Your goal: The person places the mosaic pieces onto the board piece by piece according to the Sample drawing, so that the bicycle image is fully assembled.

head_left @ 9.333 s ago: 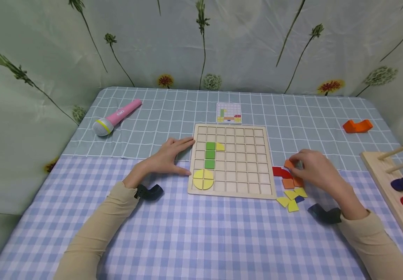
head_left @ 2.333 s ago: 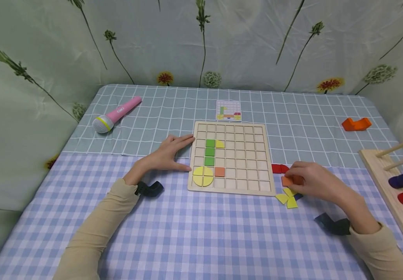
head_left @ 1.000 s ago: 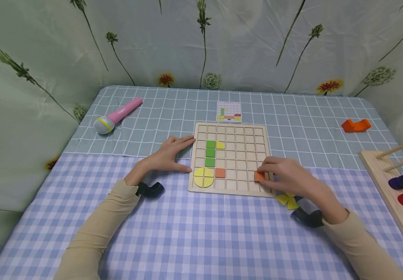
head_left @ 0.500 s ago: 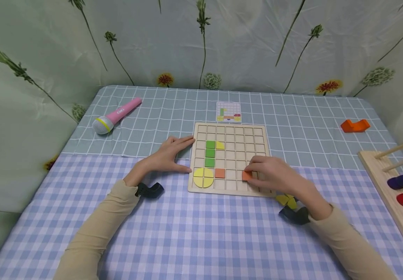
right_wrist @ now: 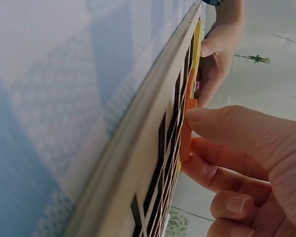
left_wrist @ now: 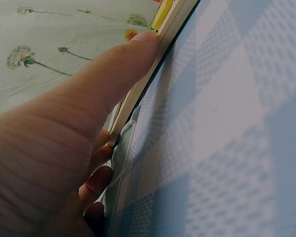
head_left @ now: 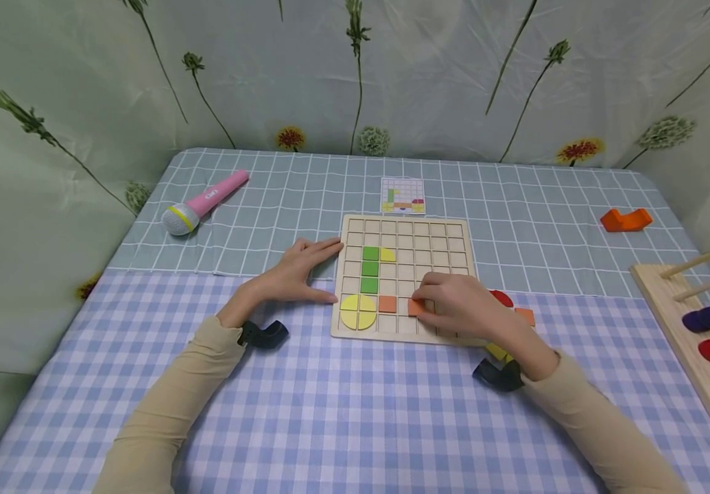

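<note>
A wooden grid board (head_left: 435, 240) lies in the middle of the table. My left hand (head_left: 296, 274) rests along its left edge, thumb and fingertips against the frame, fingers stretched out. Between thumb and fingers my right hand (head_left: 456, 302) pinches an orange square tile (right_wrist: 187, 131), held low over the board's lower rows. To its left an orange square (head_left: 387, 304) sits in a cell, beside a yellow circle (head_left: 358, 312) made of quarter pieces. Three green squares (head_left: 370, 269) stand in a column, with a yellow quarter piece (head_left: 387, 255) right of the top one.
Right of the board lie a red piece (head_left: 501, 298), an orange tile (head_left: 525, 316) and yellow pieces (head_left: 497, 352), partly hidden by my right forearm. A pattern card (head_left: 403, 195) lies behind the board. Around are a pink microphone (head_left: 206, 204), an orange block (head_left: 626, 220) and a wooden bead rack (head_left: 676, 329).
An orange square has been set on the board beside the yellow circle. Since then my right hand has carried another orange tile leftward from the pile over the board. My left hand stays put.
</note>
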Available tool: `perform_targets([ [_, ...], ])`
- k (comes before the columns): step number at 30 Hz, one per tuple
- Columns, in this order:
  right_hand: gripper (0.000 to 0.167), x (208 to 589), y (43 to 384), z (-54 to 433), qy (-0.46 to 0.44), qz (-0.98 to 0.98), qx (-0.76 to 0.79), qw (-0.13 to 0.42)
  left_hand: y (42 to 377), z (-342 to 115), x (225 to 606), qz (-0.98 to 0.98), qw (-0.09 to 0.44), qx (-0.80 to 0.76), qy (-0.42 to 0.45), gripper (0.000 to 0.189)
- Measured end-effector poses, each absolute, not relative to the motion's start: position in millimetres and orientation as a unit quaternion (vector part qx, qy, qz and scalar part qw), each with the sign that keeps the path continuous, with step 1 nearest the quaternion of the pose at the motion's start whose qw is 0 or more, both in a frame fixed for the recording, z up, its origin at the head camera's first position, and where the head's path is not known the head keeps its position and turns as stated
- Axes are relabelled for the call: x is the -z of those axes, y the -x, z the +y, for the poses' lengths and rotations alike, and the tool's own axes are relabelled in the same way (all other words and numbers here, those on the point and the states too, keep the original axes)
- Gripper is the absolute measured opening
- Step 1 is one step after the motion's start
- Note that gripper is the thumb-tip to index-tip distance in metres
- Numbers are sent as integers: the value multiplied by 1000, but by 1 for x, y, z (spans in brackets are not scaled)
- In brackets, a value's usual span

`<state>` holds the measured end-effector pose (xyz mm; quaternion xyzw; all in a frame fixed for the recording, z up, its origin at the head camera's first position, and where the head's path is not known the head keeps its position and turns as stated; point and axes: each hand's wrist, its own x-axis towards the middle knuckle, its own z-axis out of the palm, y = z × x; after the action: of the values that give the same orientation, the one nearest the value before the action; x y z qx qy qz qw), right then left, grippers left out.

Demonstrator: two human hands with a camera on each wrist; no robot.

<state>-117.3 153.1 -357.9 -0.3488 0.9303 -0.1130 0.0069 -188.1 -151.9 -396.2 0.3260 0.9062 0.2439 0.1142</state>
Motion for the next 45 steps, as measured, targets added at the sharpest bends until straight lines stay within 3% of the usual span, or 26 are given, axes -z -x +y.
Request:
perform_targets([
  [21,24,362,118,142,317,942,112,18,191,-153,400,906,111,-244,-327,98],
  [45,16,362,118,150,334,935,122,-8,189,-153,399,903,109,-249,-331,98],
])
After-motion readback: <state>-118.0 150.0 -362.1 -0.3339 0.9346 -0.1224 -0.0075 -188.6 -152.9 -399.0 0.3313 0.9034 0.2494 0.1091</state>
